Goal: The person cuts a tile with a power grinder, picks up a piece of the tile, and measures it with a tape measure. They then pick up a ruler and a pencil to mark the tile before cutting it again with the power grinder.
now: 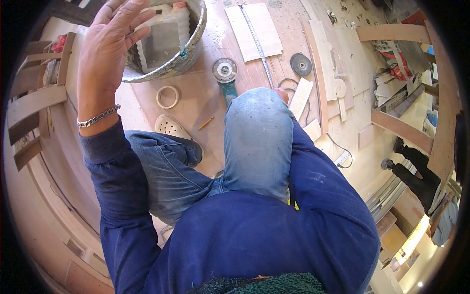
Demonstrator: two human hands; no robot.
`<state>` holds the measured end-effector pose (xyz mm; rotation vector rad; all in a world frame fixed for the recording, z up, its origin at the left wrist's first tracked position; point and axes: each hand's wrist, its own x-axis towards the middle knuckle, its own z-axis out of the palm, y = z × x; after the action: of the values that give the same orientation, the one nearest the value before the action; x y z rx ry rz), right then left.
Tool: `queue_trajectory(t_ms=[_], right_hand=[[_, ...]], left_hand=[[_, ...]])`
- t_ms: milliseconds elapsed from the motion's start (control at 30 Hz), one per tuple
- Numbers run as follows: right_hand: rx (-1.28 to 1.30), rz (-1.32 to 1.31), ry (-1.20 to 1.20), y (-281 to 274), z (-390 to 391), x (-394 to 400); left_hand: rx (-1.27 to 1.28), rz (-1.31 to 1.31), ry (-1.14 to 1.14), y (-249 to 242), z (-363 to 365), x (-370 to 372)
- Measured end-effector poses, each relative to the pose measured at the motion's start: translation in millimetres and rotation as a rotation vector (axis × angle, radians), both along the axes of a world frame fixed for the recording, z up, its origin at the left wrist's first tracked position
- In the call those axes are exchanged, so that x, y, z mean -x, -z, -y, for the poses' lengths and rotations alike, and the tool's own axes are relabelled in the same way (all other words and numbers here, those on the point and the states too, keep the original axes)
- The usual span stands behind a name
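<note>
My left hand (115, 36) is raised at the upper left, fingers apart and holding nothing, in front of the rim of a large bucket (198, 46) with a plastic jug (164, 41) in it. Most of my right hand (282, 94) is hidden behind my raised knee; only a bit of it shows, close to the lower end of a measuring tape (255, 39). That tape lies extended across a pale board (269, 32). An angle grinder (225, 76) rests on the floor left of the tape.
A tape roll (168, 97) and a pencil (206, 123) lie near my shoe. Right of my knee are a black disc (300, 64), wood strips (301, 98), a cable and a power strip (342, 158). Another person (421, 171) is at the far right.
</note>
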<state>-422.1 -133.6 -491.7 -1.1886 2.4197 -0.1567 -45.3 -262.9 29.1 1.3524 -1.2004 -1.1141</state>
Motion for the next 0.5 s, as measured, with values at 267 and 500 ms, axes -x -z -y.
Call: queue_trajectory(t_ms=[267,500], right_hand=[[0.080,0.110,0.086,-13.4,-0.5,-3.3],[0.098,0.083,0.062,-9.2,-1.2,-1.6]], left_hand=[[0.007,-0.004,-0.015,-2.9,-4.1,2.4],[0.021,-0.033,-0.002,0.5,-5.0,-1.0]])
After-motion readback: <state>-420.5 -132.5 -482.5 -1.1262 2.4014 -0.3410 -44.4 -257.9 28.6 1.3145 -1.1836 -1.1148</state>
